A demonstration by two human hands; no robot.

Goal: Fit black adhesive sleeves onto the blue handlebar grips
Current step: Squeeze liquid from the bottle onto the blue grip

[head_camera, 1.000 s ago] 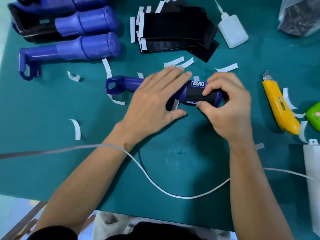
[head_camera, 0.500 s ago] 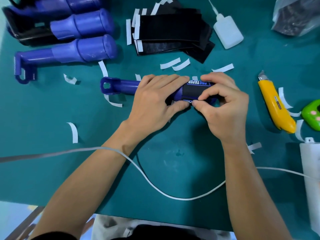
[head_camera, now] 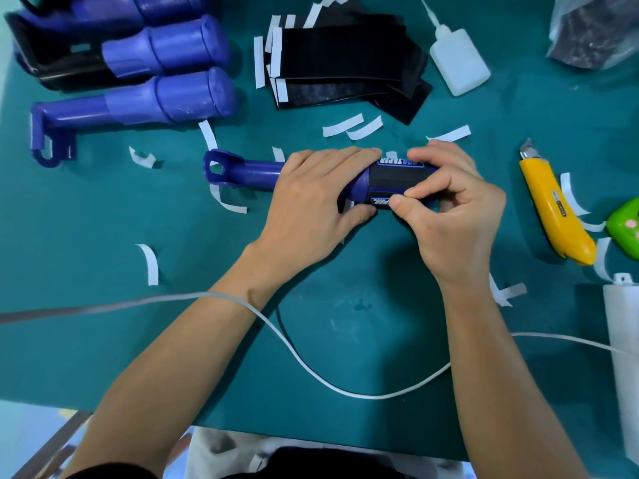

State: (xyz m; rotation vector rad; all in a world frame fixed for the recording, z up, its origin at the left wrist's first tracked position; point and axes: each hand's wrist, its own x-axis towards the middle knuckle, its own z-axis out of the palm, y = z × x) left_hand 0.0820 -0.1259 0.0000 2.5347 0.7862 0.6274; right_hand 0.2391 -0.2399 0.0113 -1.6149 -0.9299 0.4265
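Near the centre of the frame we read "TAPER" in white capitals on the black sleeve (head_camera: 397,177) around the blue grip (head_camera: 249,172). The label on the yellow knife (head_camera: 553,216), at right, is too small to read.

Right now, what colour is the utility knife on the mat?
The utility knife is yellow with a grey blade tip; head view shows it best.

Place: we're at a small assembly workbench.
Signs: we spot green mat (head_camera: 103,347), yellow utility knife (head_camera: 552,207), squeeze bottle (head_camera: 460,62) (lying flat), scattered paper strips (head_camera: 343,125).
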